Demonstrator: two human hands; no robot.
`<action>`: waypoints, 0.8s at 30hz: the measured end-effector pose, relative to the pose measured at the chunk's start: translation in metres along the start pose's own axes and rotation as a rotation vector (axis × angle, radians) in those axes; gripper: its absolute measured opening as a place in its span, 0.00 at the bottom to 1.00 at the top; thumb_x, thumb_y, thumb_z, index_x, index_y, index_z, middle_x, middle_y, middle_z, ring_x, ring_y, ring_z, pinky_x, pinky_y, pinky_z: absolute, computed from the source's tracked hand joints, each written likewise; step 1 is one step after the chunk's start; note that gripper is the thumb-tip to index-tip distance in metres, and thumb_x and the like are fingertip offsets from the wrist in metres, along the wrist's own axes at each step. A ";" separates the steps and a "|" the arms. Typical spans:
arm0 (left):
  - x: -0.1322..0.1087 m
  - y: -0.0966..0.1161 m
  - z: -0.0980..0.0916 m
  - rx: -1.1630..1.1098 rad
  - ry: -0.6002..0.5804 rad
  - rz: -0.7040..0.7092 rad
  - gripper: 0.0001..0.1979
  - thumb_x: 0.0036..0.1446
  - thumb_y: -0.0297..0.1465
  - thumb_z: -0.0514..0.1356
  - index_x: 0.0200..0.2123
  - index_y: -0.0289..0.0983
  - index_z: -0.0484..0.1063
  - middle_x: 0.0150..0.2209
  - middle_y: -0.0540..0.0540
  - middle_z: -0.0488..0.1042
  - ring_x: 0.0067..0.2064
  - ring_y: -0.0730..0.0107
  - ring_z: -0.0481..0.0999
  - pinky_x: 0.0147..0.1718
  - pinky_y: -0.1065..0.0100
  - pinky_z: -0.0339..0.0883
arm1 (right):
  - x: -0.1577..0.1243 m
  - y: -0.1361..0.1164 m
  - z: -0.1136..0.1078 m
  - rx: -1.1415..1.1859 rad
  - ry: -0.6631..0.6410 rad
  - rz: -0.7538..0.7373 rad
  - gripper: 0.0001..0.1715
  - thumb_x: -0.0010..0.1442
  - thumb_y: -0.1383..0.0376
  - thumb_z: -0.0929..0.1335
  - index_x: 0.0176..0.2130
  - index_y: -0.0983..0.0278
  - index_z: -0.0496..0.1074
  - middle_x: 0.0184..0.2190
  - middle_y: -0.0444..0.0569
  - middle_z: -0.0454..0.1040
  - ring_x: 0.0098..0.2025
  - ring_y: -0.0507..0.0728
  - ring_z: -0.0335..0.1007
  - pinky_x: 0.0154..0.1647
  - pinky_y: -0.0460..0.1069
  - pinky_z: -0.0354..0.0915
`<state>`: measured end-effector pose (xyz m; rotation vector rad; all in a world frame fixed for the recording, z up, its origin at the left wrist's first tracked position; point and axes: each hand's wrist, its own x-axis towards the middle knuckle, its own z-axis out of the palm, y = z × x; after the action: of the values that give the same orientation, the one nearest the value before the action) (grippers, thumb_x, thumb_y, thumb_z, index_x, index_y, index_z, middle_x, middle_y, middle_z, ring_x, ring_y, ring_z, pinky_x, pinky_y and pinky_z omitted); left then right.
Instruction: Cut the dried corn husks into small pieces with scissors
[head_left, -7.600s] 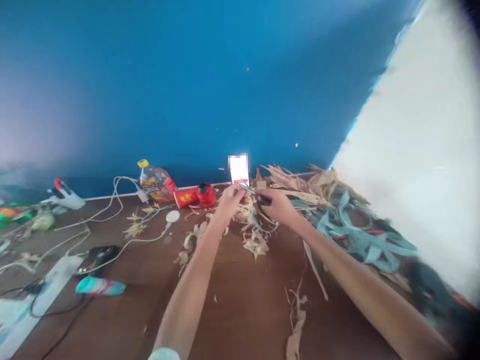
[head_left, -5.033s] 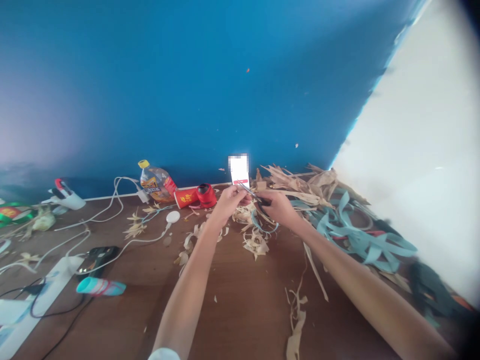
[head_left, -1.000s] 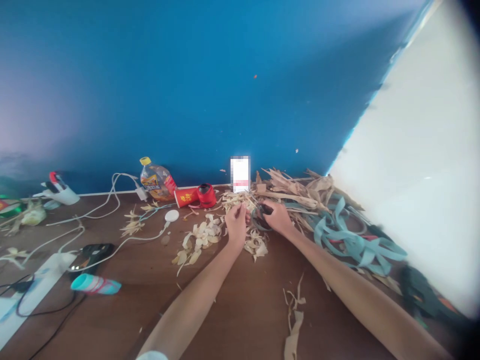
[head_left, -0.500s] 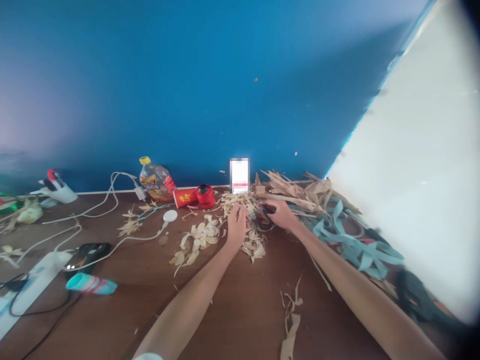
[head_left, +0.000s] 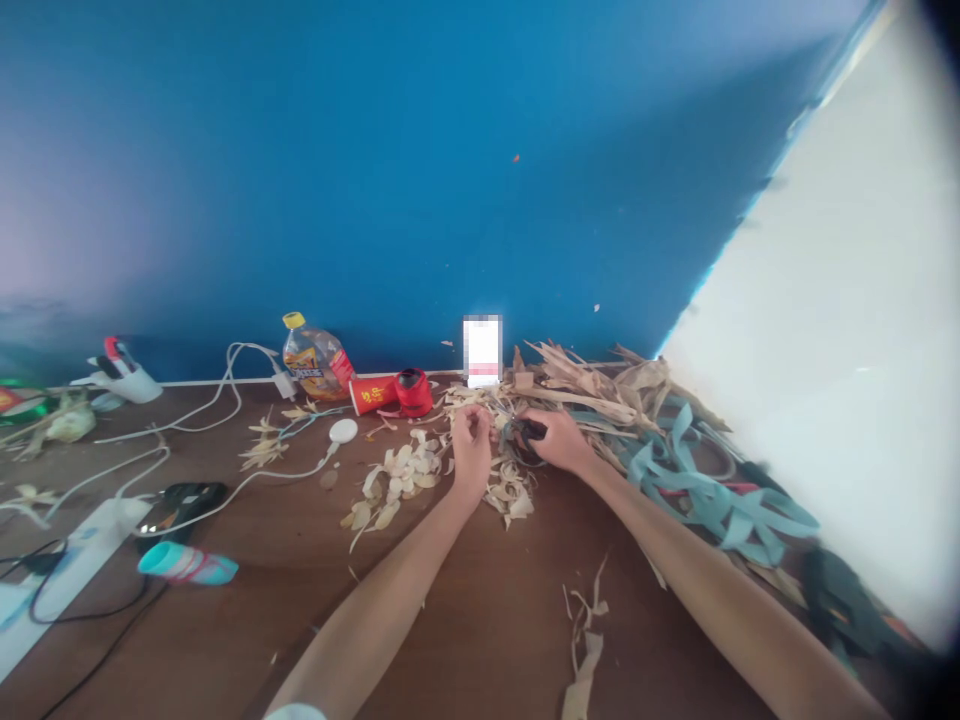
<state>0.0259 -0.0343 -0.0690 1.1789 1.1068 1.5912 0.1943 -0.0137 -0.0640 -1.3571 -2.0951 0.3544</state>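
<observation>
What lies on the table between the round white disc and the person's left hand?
In the head view, a scatter of pale husk pieces lies between the round white disc and the left hand, on the brown table.

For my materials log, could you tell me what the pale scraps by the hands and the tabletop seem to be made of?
Pale scraps: probably dried husk or leaf, matte tan, curled and fibrous. Tabletop: likely wood or laminate, brown, smooth, faint sheen.

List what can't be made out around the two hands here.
- Head view: whatever the left hand pinches is hidden by its curled fingers.
- Dark tool in the right hand: mostly covered by the fingers.
- White card behind the hands: pixelated.
- Dark heap at the right edge: blurred.
</observation>
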 end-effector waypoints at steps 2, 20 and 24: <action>0.001 -0.001 0.000 -0.008 0.003 0.011 0.13 0.59 0.42 0.55 0.38 0.38 0.61 0.31 0.50 0.67 0.28 0.75 0.67 0.28 0.71 0.63 | -0.003 0.000 0.005 -0.113 0.009 -0.006 0.15 0.49 0.62 0.68 0.39 0.59 0.77 0.32 0.48 0.79 0.34 0.59 0.73 0.34 0.48 0.61; 0.005 -0.012 -0.003 -0.062 0.023 -0.024 0.09 0.58 0.37 0.57 0.32 0.38 0.61 0.20 0.55 0.63 0.21 0.78 0.62 0.23 0.74 0.56 | -0.007 0.005 0.017 -0.250 0.023 -0.149 0.10 0.54 0.63 0.65 0.37 0.58 0.74 0.30 0.46 0.78 0.33 0.56 0.73 0.31 0.46 0.54; 0.005 -0.009 -0.002 -0.074 0.036 -0.044 0.09 0.57 0.36 0.57 0.32 0.38 0.61 0.20 0.55 0.62 0.21 0.78 0.62 0.22 0.74 0.55 | -0.006 0.006 0.016 -0.265 0.012 -0.169 0.08 0.55 0.63 0.65 0.34 0.59 0.74 0.29 0.46 0.78 0.31 0.54 0.72 0.29 0.46 0.52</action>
<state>0.0244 -0.0279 -0.0770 1.0741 1.0806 1.6112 0.1902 -0.0153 -0.0816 -1.3097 -2.2885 -0.0028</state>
